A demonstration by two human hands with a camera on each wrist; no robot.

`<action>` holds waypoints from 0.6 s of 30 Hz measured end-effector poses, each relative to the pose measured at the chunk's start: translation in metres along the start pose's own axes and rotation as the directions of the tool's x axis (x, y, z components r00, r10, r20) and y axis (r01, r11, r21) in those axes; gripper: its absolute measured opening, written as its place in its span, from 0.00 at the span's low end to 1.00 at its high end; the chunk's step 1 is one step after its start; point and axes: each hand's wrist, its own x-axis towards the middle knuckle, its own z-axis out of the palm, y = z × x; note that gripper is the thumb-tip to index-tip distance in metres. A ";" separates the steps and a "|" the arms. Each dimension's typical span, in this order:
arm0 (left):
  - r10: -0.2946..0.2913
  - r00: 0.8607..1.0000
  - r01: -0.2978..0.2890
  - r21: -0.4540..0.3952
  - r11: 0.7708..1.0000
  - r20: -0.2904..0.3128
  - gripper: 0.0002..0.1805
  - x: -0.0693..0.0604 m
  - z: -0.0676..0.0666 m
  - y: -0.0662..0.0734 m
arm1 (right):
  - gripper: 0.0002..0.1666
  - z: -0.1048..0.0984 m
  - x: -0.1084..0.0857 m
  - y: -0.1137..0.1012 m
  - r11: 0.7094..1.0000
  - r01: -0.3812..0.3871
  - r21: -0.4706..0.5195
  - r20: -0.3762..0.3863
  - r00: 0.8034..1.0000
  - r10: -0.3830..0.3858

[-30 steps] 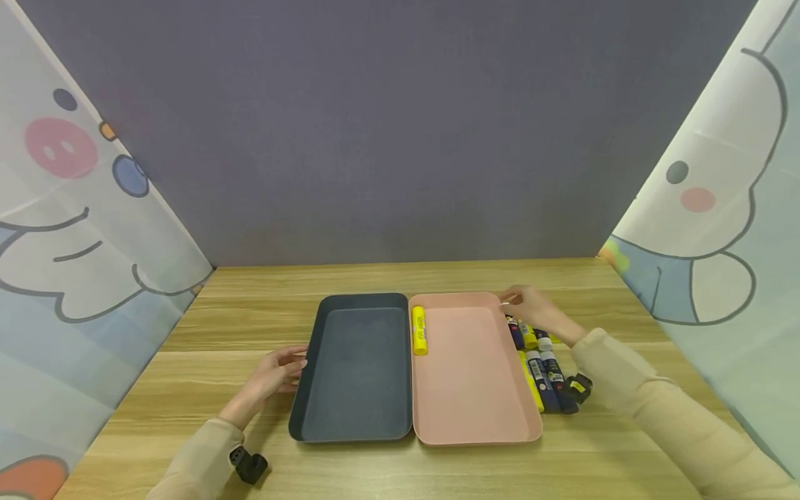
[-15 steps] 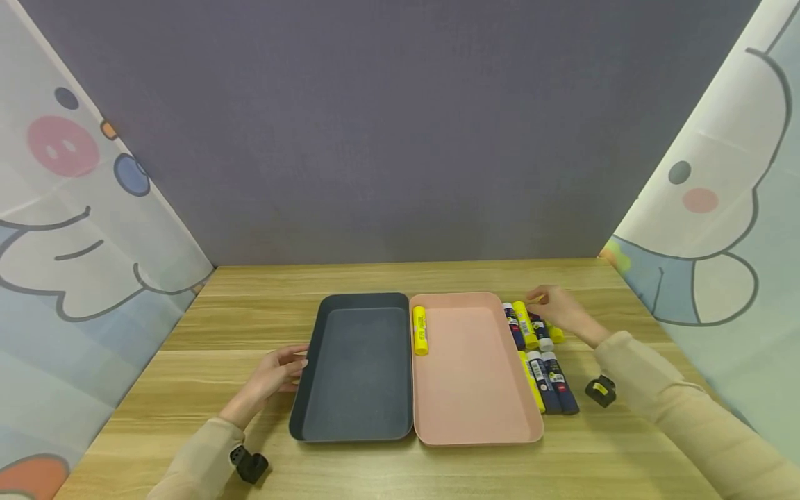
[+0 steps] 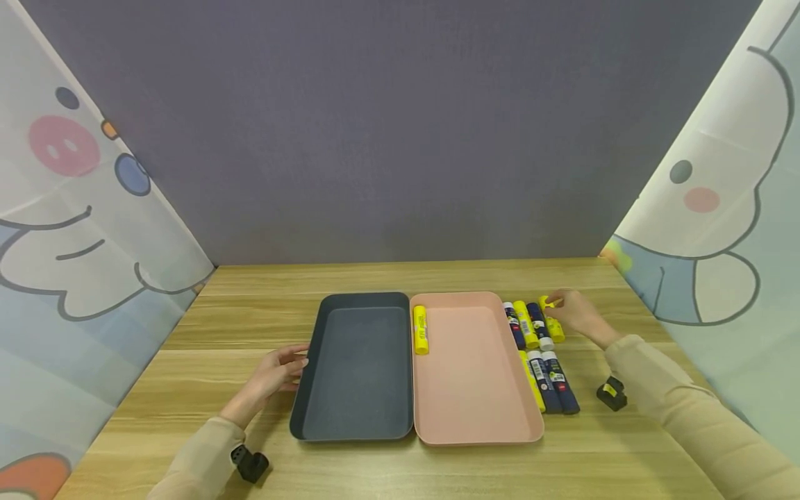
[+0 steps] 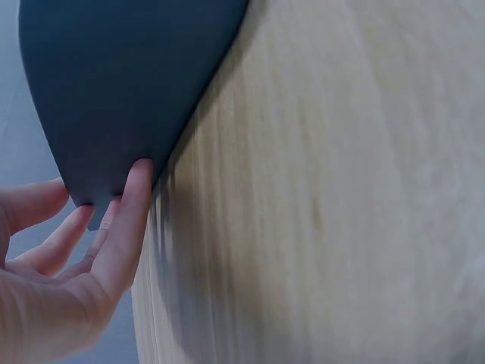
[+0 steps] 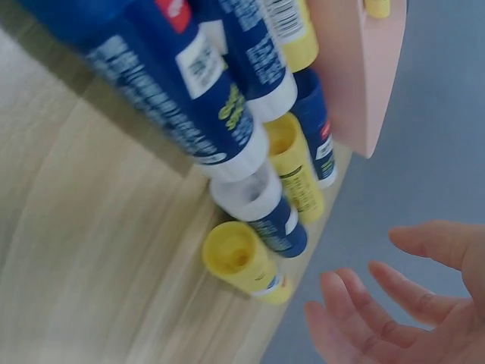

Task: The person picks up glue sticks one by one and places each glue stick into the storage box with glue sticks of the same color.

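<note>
My left hand (image 3: pixel 276 373) rests its fingertips against the outer left side of a dark grey tray (image 3: pixel 300 417); in the left wrist view the fingers (image 4: pixel 130 220) touch the tray's wall. At the far right, my right hand (image 3: pixel 578 316) hovers over a yellow glue stick (image 3: pixel 555 329), thumb and fingers apart with nothing between them in the right wrist view. That stick (image 5: pixel 246 262) ends a row of blue and yellow glue sticks. Beside the dark tray stands a pink tray (image 3: pixel 475 439), with one yellow glue stick (image 3: pixel 421 330) along its left wall.
Nearer me, a second row holds one yellow glue stick (image 3: pixel 531 382) and two blue glue sticks (image 3: pixel 559 382), right of the pink tray. A grey partition (image 3: pixel 400 139) rises behind the wooden table (image 3: pixel 262 292). Cartoon-printed panels (image 3: pixel 706 229) flank both sides.
My right hand has moved right, from the pink tray's far right corner along the back row to the yellow glue stick at its end. The left hand has stayed at the dark tray.
</note>
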 end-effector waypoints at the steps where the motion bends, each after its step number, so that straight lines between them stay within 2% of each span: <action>1: 0.000 1.000 0.000 -0.001 1.000 -0.001 0.24 0.000 0.000 0.000 | 0.20 0.000 0.000 0.002 1.000 0.000 -0.002 -0.004 1.000 0.000; 12: -0.004 1.000 0.004 0.000 1.000 0.000 0.24 0.000 0.001 0.000 | 0.23 0.003 0.001 0.019 0.998 -0.043 0.056 0.009 0.999 0.042; 18: -0.005 1.000 0.005 0.003 1.000 -0.001 0.24 0.000 0.001 0.000 | 0.25 0.006 0.001 0.028 0.996 -0.081 0.046 0.021 0.997 0.080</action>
